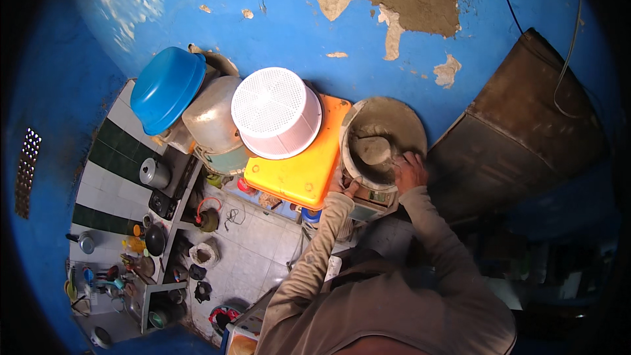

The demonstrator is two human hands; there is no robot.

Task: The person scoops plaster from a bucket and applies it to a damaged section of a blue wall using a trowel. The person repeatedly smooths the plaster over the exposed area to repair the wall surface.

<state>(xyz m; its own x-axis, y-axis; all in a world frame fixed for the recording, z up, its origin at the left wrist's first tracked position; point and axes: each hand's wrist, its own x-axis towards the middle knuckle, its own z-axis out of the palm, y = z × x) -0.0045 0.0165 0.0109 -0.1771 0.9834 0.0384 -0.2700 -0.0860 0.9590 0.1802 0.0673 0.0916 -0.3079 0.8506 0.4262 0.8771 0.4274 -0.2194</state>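
Observation:
A round, mud-crusted bucket stands against the wall in front of me. Inside it lies a pale grey lump, amid what looks like grey mortar. My left hand grips the bucket's near left side, its fingers partly hidden. Over the near right rim curls my right hand, fingertips inside the bucket. Close to the left hand is an orange plastic lid or tabletop, with a white perforated basket upside down on it.
Left of the basket are a large metal pot and a blue basin. A brown metal panel leans at the right. The blue wall has peeling plaster. Down left, a kitchen shelf holds pans beside the tiled floor.

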